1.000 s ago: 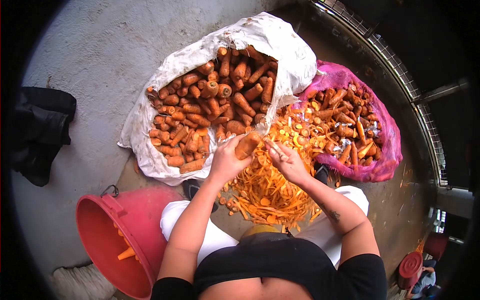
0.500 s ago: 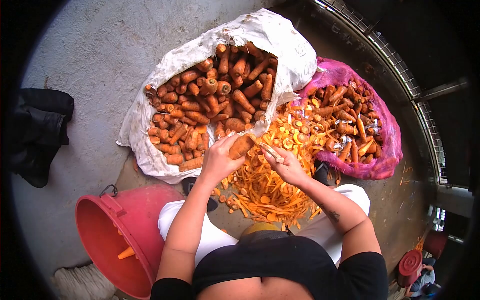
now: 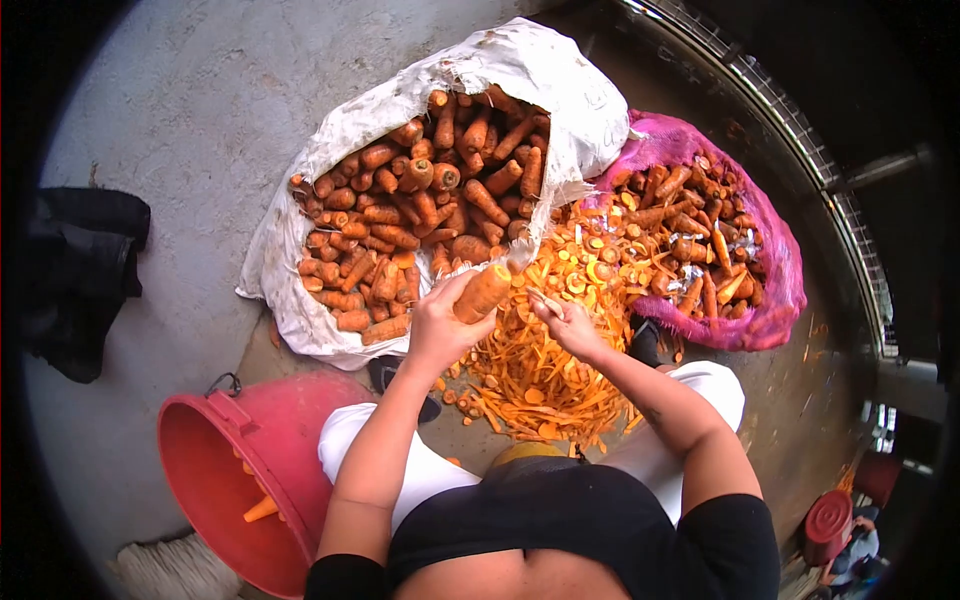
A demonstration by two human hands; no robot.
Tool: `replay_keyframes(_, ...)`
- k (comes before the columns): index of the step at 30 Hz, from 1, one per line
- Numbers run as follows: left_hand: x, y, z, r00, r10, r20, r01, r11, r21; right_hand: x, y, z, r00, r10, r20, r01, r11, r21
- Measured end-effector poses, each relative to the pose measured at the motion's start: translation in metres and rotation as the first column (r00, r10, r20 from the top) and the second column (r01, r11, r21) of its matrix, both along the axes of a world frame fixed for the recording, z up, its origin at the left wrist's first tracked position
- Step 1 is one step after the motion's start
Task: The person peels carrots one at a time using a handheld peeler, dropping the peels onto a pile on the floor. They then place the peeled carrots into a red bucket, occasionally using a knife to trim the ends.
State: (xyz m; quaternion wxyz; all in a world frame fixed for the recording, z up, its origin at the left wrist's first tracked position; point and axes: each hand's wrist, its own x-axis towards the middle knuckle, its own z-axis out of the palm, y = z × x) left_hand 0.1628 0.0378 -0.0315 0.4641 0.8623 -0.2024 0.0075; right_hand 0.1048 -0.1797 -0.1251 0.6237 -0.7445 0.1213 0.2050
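1. One fat carrot is up in the air, over the left edge of the heap of peels. It leans, with its wide end up and away from the person.
2. That end is bright orange and flat, so it looks freshly cut. The sides are darker and look like they have skin on, so I think only the end is trimmed.
3. The left hand is curled shut around the low part of the carrot, at the left of the heap.
4. The right hand is nearly closed on a small pale tool, over the heap. The tool looks apart from the carrot. It is too small to tell if it is a knife or a peeler.
5. A big white sack full of carrots lies past the heap, to the left. A pink sack with more carrots is past the heap, to the right.
6. A red bucket lies tipped to the left of the heap, with some orange pieces inside.
7. Far left of the heap is a black cloth. Far right, another person is beside a red tub.
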Motion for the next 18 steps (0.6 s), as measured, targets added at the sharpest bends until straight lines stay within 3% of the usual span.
replay_keyframes(3,0.013,0.008,0.015,0.991,0.108,-0.076,-0.114,0.990,-0.085,-0.034,-0.023,-0.104,0.980,-0.095,0.176,0.129,0.973,-0.190)
replay_keyframes(4,0.018,0.011,0.016,0.977,0.127,-0.171,-0.164,0.960,-0.228,-0.037,-0.032,-0.097,0.993,-0.033,0.116,0.066,0.954,-0.293)
replay_keyframes(6,0.028,0.021,0.018,0.937,0.091,-0.337,-0.212,0.915,-0.343,-0.048,-0.039,-0.091,0.997,0.071,-0.030,-0.077,0.886,-0.457)
replay_keyframes(9,0.028,0.030,0.007,0.819,0.019,-0.574,-0.347,0.812,-0.469,-0.055,-0.035,-0.089,0.992,0.104,-0.071,-0.125,0.756,-0.643)
replay_keyframes(12,0.021,0.025,0.001,0.663,-0.104,-0.742,-0.537,0.624,-0.567,-0.061,-0.039,-0.086,0.973,0.174,-0.151,-0.227,0.610,-0.759)
replay_keyframes(14,0.016,0.022,-0.002,0.724,-0.115,-0.680,-0.435,0.688,-0.580,-0.062,-0.039,-0.080,0.955,0.219,-0.201,-0.287,0.500,-0.817)
replay_keyframes(16,0.013,0.019,0.002,0.829,-0.096,-0.552,-0.259,0.808,-0.530,-0.057,-0.044,-0.073,0.944,0.263,-0.201,-0.306,0.462,-0.832)
replay_keyframes(18,0.011,0.016,-0.001,0.913,-0.127,-0.387,-0.109,0.840,-0.532,-0.047,-0.047,-0.063,0.956,0.281,-0.083,-0.215,0.481,-0.850)
